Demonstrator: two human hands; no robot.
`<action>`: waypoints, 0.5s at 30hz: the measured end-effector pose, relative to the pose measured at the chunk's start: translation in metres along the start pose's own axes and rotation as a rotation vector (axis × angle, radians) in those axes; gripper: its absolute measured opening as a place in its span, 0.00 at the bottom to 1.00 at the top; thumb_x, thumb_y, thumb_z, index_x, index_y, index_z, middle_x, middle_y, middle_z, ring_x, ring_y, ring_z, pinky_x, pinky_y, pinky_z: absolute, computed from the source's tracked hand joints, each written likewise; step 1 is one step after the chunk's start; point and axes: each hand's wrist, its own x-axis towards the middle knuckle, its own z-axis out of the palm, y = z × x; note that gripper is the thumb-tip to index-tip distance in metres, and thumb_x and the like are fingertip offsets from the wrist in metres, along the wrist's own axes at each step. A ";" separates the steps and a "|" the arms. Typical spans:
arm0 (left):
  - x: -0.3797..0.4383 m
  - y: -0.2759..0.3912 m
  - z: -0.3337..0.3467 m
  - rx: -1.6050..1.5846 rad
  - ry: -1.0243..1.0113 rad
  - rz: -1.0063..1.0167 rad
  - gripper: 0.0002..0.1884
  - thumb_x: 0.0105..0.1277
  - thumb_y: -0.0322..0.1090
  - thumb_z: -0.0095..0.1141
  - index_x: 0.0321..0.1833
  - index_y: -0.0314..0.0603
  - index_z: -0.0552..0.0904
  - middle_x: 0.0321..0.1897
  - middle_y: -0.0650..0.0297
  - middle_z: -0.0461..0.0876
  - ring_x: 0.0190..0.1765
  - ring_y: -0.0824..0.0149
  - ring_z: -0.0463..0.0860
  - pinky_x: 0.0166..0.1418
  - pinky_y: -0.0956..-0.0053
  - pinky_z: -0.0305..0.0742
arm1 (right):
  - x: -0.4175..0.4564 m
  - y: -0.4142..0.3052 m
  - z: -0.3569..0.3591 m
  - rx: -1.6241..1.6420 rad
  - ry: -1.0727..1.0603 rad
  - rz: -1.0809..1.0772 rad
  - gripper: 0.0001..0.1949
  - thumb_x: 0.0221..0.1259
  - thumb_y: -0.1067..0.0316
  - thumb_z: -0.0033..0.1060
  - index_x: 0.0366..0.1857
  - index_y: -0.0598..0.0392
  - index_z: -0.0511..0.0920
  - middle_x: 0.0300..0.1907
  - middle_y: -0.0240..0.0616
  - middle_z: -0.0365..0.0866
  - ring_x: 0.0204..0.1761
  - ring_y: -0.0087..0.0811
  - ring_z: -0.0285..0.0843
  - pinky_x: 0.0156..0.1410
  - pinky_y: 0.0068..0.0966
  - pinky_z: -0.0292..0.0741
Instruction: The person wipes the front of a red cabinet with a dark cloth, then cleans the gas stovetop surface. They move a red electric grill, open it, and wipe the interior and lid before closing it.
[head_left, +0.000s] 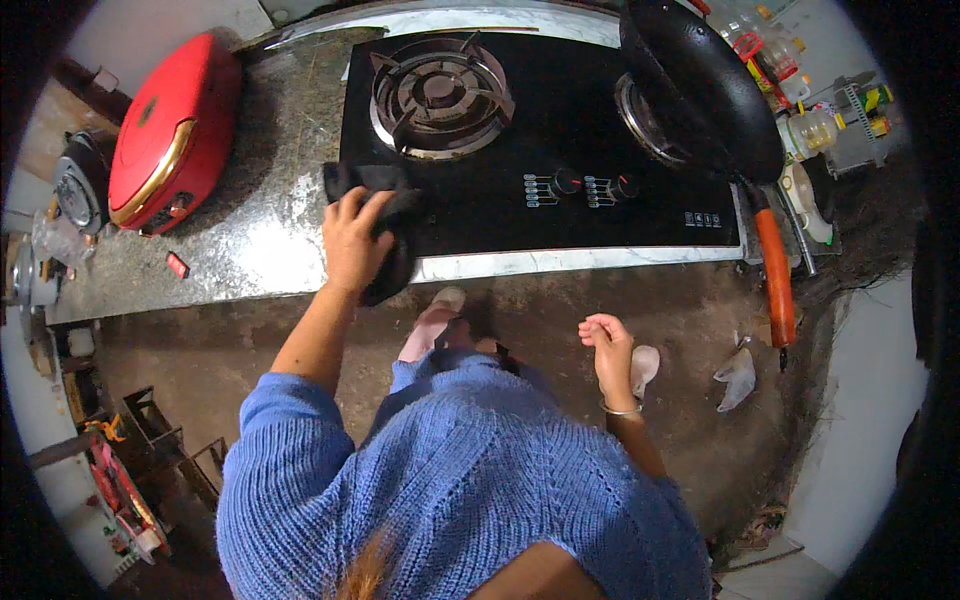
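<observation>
My left hand (354, 244) grips a dark cloth (390, 259) at the left front corner of the black glass gas stove (480, 217). Part of the cloth lies on the glass and part droops over the front edge. My right hand (611, 349) hangs over the floor in front of the stove, its fingers curled and nothing visible in them. Behind the cloth is the left burner with its pan support (440, 90). A black wok (697, 90) with an orange-brown handle (776, 277) sits tilted over the right burner. Two control knobs (566, 182) are between the burners, nearer the front.
A red appliance with gold trim (169, 135) stands on the stone counter (292, 97), left of the stove. Nearby lies a small red object (178, 264). Several plastic bottles (814, 131) crowd the right side. A plastic bag (736, 379) lies on the floor.
</observation>
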 end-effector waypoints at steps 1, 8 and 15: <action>-0.004 -0.013 -0.005 0.013 0.015 -0.057 0.28 0.39 0.27 0.60 0.48 0.56 0.75 0.48 0.59 0.69 0.48 0.52 0.68 0.51 0.63 0.67 | 0.004 -0.004 0.004 -0.009 -0.014 -0.016 0.05 0.59 0.73 0.48 0.35 0.61 0.74 0.30 0.36 0.79 0.30 0.22 0.75 0.36 0.17 0.72; 0.050 -0.066 -0.058 -0.197 0.490 -0.087 0.18 0.50 0.28 0.55 0.46 0.37 0.74 0.41 0.54 0.75 0.47 0.53 0.74 0.53 0.67 0.66 | 0.022 -0.012 0.010 0.039 -0.016 -0.034 0.06 0.58 0.74 0.46 0.35 0.61 0.74 0.31 0.38 0.79 0.31 0.23 0.76 0.36 0.17 0.73; 0.093 -0.086 0.003 -0.069 -0.050 -0.239 0.17 0.50 0.33 0.57 0.43 0.38 0.72 0.44 0.52 0.75 0.49 0.50 0.71 0.53 0.62 0.65 | 0.023 -0.019 0.017 0.037 0.008 -0.020 0.06 0.58 0.73 0.47 0.35 0.61 0.75 0.31 0.37 0.79 0.31 0.23 0.76 0.36 0.17 0.72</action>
